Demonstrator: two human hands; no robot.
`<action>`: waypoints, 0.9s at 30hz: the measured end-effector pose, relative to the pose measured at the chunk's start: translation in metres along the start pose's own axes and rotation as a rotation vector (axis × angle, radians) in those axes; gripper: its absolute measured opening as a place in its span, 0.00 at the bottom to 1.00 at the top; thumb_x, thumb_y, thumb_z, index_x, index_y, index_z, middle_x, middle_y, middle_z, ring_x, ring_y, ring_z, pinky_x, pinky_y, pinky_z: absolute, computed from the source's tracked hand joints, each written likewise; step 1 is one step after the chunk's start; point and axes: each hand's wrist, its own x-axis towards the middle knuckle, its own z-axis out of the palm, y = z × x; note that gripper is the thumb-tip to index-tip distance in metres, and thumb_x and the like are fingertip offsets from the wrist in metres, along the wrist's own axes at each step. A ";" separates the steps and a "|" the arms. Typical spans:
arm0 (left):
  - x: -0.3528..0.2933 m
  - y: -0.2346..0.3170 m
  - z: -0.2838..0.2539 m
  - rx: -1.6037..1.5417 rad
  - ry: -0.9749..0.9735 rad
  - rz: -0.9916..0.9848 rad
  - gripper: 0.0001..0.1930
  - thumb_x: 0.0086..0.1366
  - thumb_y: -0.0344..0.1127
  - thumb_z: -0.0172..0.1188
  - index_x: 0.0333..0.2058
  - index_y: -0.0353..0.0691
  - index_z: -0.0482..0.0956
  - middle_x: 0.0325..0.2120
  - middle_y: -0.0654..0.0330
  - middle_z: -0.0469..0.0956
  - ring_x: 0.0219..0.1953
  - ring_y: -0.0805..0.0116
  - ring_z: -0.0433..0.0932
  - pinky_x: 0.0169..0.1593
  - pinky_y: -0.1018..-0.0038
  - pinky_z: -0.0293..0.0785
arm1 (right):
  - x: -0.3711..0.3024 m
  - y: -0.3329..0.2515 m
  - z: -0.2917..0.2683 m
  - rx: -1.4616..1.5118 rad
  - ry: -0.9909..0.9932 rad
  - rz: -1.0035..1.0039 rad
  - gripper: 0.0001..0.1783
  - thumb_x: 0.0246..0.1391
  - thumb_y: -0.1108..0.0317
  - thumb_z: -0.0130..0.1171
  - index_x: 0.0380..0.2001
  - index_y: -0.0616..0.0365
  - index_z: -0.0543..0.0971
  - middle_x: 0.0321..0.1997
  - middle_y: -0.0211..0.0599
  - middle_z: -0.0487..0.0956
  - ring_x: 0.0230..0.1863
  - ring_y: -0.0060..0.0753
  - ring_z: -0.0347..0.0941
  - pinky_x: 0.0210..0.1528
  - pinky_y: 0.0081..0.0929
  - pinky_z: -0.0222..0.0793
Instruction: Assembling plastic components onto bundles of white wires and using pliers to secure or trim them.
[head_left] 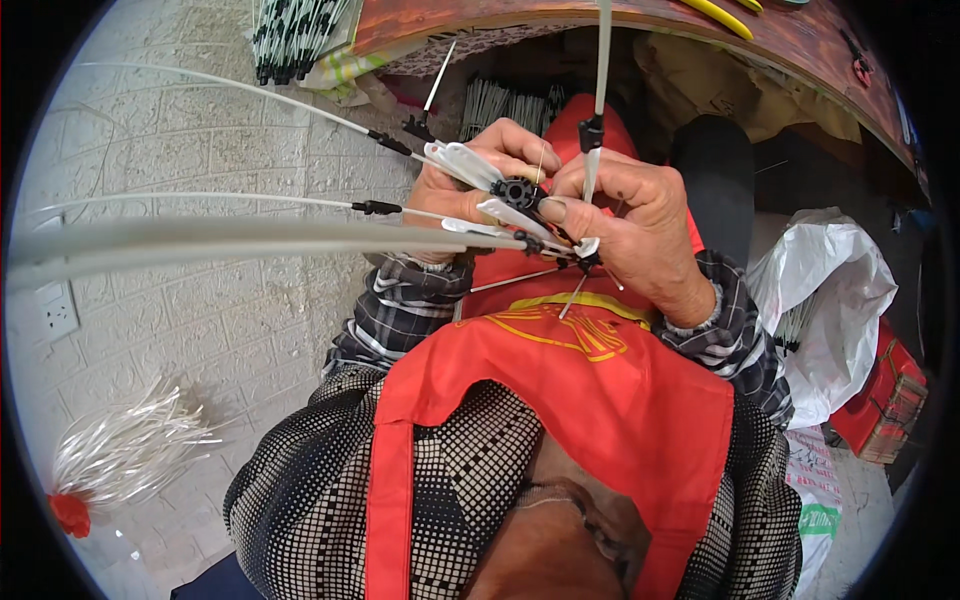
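Apron (650, 400): bright red fabric, with a broad strap (390, 500) in matching red reaching the lower edge of the frame. A yellow line emblem (590, 342) is printed near the centre, beside a curved yellow band (610, 301). Upper garment (300, 490): loose, black and cream, patterned in small squares of varying size. Plaid sleeves (405, 300) in black, grey and white end at the wrists of the left hand (440, 195) and right hand (645, 220). Trouser leg (712, 185), upper right: plain, black.
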 end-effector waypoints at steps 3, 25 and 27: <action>0.000 -0.001 -0.005 0.018 -0.051 -0.016 0.20 0.54 0.38 0.67 0.42 0.29 0.82 0.45 0.49 0.72 0.49 0.59 0.73 0.51 0.68 0.73 | 0.001 -0.004 -0.001 -0.013 -0.030 -0.005 0.06 0.46 0.74 0.65 0.28 0.67 0.81 0.23 0.32 0.75 0.25 0.17 0.69 0.28 0.20 0.64; -0.006 -0.016 0.004 0.069 0.099 0.133 0.20 0.52 0.41 0.69 0.38 0.30 0.83 0.37 0.56 0.72 0.44 0.60 0.73 0.48 0.67 0.71 | 0.008 -0.009 -0.007 0.024 -0.156 0.083 0.04 0.47 0.74 0.64 0.24 0.63 0.80 0.19 0.24 0.74 0.23 0.11 0.65 0.24 0.17 0.62; -0.005 -0.015 0.004 0.102 0.063 0.130 0.21 0.52 0.41 0.69 0.39 0.30 0.83 0.37 0.56 0.72 0.44 0.61 0.73 0.48 0.68 0.71 | 0.008 -0.010 -0.008 0.017 -0.165 0.068 0.04 0.47 0.73 0.64 0.24 0.64 0.80 0.19 0.24 0.74 0.23 0.11 0.65 0.24 0.17 0.62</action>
